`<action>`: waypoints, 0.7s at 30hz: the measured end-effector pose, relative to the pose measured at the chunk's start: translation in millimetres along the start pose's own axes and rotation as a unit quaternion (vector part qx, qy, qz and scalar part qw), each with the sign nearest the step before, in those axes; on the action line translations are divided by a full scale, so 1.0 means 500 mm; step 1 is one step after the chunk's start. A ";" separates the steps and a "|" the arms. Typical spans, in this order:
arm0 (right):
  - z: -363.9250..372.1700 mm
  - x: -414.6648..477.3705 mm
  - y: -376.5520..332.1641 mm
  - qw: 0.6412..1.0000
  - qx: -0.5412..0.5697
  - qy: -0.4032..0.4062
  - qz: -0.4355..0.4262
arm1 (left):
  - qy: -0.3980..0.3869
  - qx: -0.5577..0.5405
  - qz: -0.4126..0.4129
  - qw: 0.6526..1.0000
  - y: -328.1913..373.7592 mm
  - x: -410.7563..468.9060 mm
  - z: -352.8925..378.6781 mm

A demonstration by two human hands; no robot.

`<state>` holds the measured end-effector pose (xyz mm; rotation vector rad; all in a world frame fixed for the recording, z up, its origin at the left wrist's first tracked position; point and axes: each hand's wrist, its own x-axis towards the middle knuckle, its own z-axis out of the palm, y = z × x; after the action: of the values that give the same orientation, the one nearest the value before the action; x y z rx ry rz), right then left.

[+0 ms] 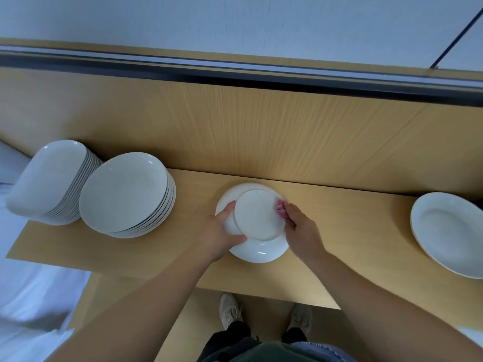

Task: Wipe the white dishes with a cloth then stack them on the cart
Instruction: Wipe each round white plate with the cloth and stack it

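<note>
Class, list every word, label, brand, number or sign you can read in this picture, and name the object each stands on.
None readable anywhere.
Blank: small round white plate, larger round white plate beneath it, stack of round white plates, stack of squarish white dishes, oval white platter, pink cloth, light wooden table.
Pale laced shoes: any brand too blurred to tell.

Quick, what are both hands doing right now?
Left hand: holding the small white plate by its edge.
Right hand: holding the pink cloth against that plate.
</note>
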<state>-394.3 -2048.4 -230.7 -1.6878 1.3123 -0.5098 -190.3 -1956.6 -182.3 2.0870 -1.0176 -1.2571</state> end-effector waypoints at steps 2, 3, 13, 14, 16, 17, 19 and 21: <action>0.018 -0.042 0.011 1.000 0.020 0.019 0.004 | 0.004 0.006 0.005 1.000 0.003 -0.002 0.001; 0.022 -0.064 0.011 0.999 0.034 0.025 -0.001 | 0.008 0.011 0.008 1.000 0.004 -0.003 0.001; -0.031 -0.132 -0.024 0.994 -0.005 -0.056 -0.092 | -0.001 -0.002 0.031 1.000 0.015 -0.012 0.008; -0.039 -0.111 -0.035 0.991 -0.051 -0.035 -0.120 | -0.001 -0.008 0.028 1.000 0.015 -0.013 0.011; -0.045 -0.065 -0.063 0.981 -0.120 -0.035 -0.149 | 0.005 -0.011 0.027 1.000 0.019 -0.015 0.014; -0.043 -0.041 -0.077 0.978 -0.141 -0.050 -0.147 | 0.008 -0.008 0.030 0.999 0.020 -0.015 0.016; -0.027 0.005 -0.086 0.966 -0.207 -0.073 -0.137 | 0.009 0.002 0.036 0.999 0.021 -0.014 0.020; -0.007 0.041 -0.083 0.944 -0.298 -0.084 -0.113 | 0.004 -0.011 0.038 0.999 0.019 -0.012 0.022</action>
<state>-367.4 -2067.9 -198.1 -2.3412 1.2233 -0.0827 -205.1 -1958.1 -177.1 2.0170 -1.0649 -1.2153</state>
